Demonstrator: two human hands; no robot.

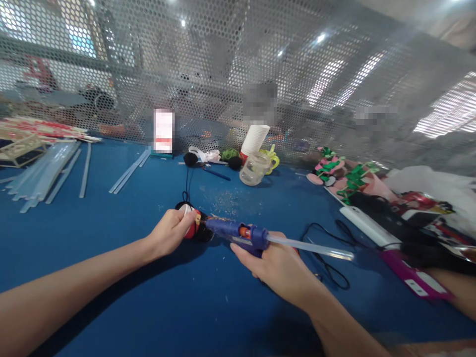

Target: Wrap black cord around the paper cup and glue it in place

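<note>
Notably, the blue tabletop [122, 277] carries pale crumbs just off the twelve o'clock side of the glue gun [228, 229], which is taken here as dial centre. The gun lies above the middle of the table, a clear glue stick [312, 246] protruding at three o'clock. Right hand [278, 267]: fingers wrapped around the gun's handle. Left hand [171, 230]: fingers pinching a red-and-black piece [191, 230] at nine o'clock, near the nozzle; contact between nozzle and piece cannot be determined.

A perforated metal screen [208, 54] closes the far edge, with bright lights visible through it. Loose glue sticks [48, 171] are heaped at ten o'clock; a clear jar [253, 169] stands at twelve, artificial flowers [353, 178] lie at two, and a white power strip [368, 225] at three. Another person's forearm [459, 290] enters at four.
</note>
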